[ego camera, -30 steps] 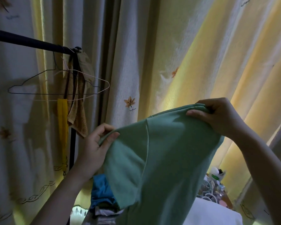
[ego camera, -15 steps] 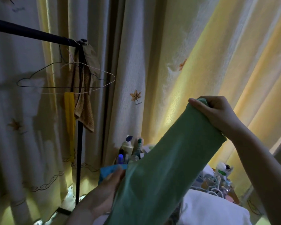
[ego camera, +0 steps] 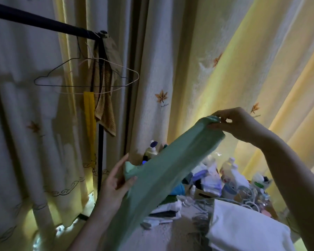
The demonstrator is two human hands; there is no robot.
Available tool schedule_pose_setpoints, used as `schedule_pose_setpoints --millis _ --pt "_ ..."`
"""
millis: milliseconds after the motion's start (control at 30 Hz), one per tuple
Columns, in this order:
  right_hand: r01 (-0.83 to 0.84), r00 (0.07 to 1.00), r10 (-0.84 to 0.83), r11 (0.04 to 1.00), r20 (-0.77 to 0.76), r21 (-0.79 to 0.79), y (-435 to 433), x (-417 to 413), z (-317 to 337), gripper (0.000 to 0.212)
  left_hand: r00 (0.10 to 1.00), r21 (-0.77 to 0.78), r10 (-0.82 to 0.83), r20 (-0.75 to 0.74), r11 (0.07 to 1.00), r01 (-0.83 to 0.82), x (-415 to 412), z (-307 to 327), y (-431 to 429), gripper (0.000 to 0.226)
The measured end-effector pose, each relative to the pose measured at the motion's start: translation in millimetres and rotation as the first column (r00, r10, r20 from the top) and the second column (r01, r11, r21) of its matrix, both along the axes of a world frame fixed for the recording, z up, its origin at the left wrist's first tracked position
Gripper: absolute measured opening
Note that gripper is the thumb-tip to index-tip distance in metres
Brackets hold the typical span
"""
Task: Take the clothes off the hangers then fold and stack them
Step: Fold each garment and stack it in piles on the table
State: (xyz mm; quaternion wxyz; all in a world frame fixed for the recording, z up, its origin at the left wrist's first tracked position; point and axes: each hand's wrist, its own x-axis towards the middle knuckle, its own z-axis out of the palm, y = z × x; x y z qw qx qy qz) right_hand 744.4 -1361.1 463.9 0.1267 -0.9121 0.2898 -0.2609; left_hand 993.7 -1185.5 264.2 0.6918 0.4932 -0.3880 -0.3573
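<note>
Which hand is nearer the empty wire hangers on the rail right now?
Left. The left hand grips the green garment below and right of the wire hangers; the right hand pinches its far upper end, well off to the right.

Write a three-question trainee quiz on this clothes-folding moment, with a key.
1. True or false: the green knit garment hangs on a wire hanger.
2. Which hand pinches the garment's upper end? A) right hand B) left hand
3. Fill in: the thin wire hangers on the black metal rail are ____.

Key
1. False; both hands hold it in the air.
2. A; the left hand grips lower down.
3. Empty; only a tan towel and a yellow strip hang beside them.
</note>
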Motion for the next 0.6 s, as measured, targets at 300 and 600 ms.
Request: schedule_pose_setpoints --millis 300,600 --pt "-0.205 0.943 0.16 0.97 0.292 0.129 19 128 -6 0.03 0.864 -0.058 0.373 0.338 0.925 -0.377 83 -2 49 0.066" --pt "-0.525 0.827 0.479 0.845 0.294 0.102 31 127 -1 0.021 0.724 -0.092 0.449 0.524 0.875 -0.476 67 4 86 0.074"
